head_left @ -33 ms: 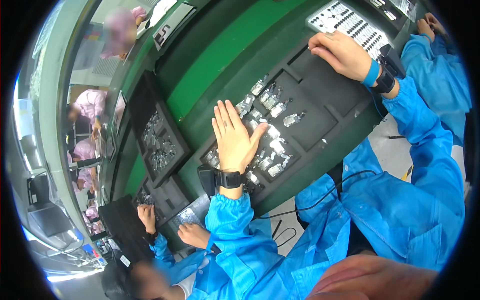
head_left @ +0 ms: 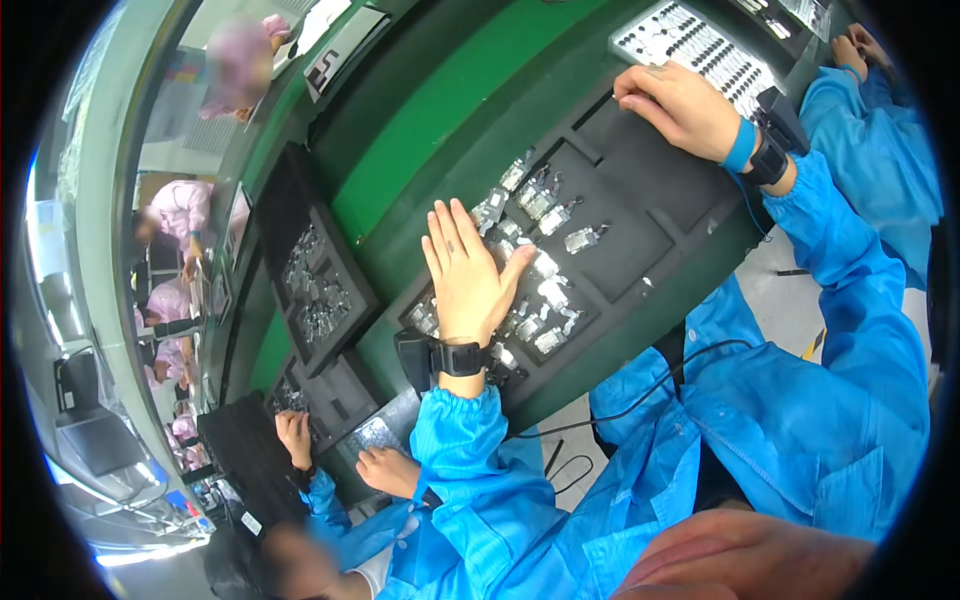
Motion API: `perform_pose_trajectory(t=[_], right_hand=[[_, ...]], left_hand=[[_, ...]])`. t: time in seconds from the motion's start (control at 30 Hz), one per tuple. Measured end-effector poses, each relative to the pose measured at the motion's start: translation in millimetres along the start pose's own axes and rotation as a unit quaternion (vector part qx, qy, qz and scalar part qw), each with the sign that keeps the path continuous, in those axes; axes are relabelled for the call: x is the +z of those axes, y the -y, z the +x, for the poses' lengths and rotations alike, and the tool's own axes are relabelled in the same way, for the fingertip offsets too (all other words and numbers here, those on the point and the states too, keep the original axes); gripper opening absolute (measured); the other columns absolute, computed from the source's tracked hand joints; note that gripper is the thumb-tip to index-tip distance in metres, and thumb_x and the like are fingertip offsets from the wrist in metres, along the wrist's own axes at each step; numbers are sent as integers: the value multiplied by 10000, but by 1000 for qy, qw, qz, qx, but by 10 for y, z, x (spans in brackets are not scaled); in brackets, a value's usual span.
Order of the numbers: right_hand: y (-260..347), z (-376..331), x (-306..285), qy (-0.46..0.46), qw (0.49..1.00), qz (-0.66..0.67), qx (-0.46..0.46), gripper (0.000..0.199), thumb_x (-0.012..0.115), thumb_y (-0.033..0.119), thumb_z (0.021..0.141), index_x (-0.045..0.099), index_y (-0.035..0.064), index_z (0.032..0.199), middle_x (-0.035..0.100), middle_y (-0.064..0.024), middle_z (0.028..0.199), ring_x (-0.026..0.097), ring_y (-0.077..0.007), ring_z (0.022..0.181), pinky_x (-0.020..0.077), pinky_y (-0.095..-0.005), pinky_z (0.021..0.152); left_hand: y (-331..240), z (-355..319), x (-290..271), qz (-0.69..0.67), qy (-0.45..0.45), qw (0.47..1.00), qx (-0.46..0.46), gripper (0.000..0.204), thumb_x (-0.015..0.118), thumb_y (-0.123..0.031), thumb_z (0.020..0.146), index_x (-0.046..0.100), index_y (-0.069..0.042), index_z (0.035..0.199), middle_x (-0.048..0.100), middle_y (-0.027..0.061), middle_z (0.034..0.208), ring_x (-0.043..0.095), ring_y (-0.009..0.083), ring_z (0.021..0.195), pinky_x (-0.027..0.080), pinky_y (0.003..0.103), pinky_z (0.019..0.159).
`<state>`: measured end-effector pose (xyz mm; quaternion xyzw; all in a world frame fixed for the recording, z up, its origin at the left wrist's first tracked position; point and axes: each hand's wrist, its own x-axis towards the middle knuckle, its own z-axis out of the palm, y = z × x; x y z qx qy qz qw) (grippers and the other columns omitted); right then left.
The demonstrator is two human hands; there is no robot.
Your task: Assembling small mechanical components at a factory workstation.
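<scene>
My left hand is stretched out flat, palm down, over a black foam tray. Its fingers are extended and the thumb stands apart. Around it lie several small silvery metal parts with short dark leads, some hidden beneath the hand. Farther right, my right hand hovers by the tray's far right end, with fingers curled and pressed together. A tiny pale speck shows at its fingertips, too small to name. Beyond that hand sits a white tray with rows of small black-and-white pieces.
A second black tray with metal parts lies to the left. Near it, a co-worker's hands work by a clear bag. Another person's blue sleeve is at the far right. A green strip runs along the dark bench.
</scene>
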<state>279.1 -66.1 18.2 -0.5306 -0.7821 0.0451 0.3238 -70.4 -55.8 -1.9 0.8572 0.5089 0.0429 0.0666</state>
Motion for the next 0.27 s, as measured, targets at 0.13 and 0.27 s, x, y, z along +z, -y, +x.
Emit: perform_pose_trajectory(t=[0.13,0.27], right_hand=[[140,127,1,-8,1000,26,2,96,563,153,982,591,73,1028,656,-96,854,620,-311,803,466,-395,752],[208,393,38,-50,992,106,-43,113,624,169,958,599,84,1028,669,-132,871,657,-301,869,486,-402,796]], left_hand=[[-24,21,-34,6,2,1000,-3,986,611,-529,918,148,81,1539,136,289,1614,114,391,1519,113,495,1227],[-23,39,-26,-16,-14,1000,6,1019,643,-552,891,160,62,1545,134,277,1620,123,392,1517,88,509,1226]])
